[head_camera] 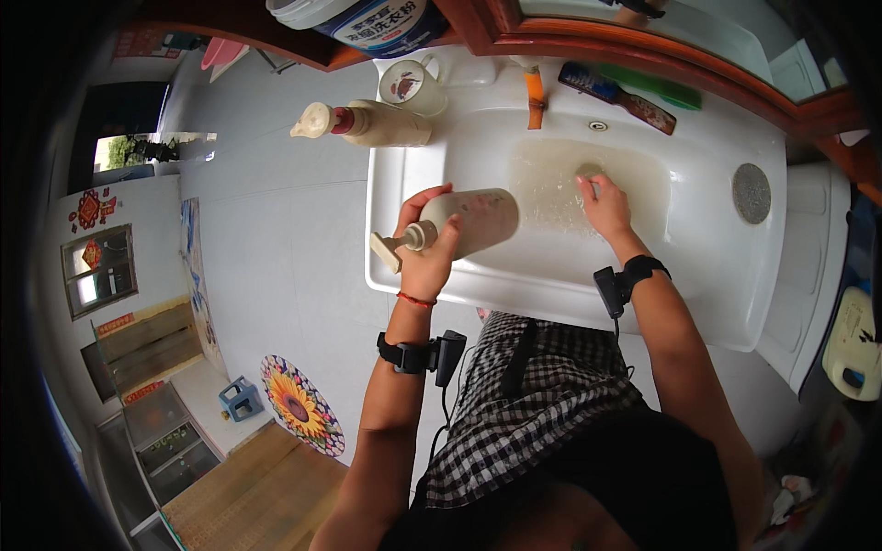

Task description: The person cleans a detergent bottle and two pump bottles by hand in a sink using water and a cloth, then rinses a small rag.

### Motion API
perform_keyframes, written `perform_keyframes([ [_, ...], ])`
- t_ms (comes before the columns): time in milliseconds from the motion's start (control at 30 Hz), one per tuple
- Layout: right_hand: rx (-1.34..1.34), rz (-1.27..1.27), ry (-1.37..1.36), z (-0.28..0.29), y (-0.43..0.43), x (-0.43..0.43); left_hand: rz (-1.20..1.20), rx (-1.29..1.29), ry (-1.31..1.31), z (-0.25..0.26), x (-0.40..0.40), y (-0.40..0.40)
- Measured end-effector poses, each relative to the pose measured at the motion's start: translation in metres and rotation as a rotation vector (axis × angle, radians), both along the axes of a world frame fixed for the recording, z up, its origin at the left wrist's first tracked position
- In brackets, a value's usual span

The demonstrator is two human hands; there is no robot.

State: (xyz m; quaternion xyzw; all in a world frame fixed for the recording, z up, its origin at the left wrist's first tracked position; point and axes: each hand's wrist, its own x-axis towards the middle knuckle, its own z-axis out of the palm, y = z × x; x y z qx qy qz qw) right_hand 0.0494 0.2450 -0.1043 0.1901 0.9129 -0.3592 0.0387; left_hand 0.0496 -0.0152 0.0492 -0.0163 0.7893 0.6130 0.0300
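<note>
My left hand (434,248) is closed around a large pale pump bottle (482,217), tilted on its side over the left part of the white sink (406,275). The bottle's pump head points to the left, and its base hangs near the edge of the cloudy water (551,179) in the basin. Just above the water, my right hand (605,200) has its fingertips bent together at a small round greyish thing (590,169); whether they grip it cannot be told. An orange spout (535,96) rises at the back of the basin.
Another pump bottle (393,124) and a glass mug (413,86) stand at the sink's back left corner. A dark brush (617,96) and a green brush or comb (651,86) lie on the back rim. A round metal strainer (751,193) is at the right. A wood-framed mirror (689,48) borders the back.
</note>
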Motion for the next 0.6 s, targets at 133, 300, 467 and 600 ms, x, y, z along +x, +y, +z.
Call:
perform_keyframes([
  [133, 0.203, 0.000, -0.032, -0.020, 0.023, 0.004, 0.215, -0.115, 0.112, -0.002, -0.009, -0.043],
  [300, 0.316, 0.051, -0.238, -0.029, 0.041, 0.005, 0.203, -0.206, 0.170, 0.013, -0.033, -0.061],
  [467, 0.627, 0.145, -0.138, 0.043, -0.005, -0.003, 0.141, -0.196, 0.080, 0.022, -0.044, -0.074],
  [600, 0.021, 0.339, 0.476, 0.118, -0.084, -0.049, 0.154, -0.208, 0.233, 0.010, -0.048, -0.084],
])
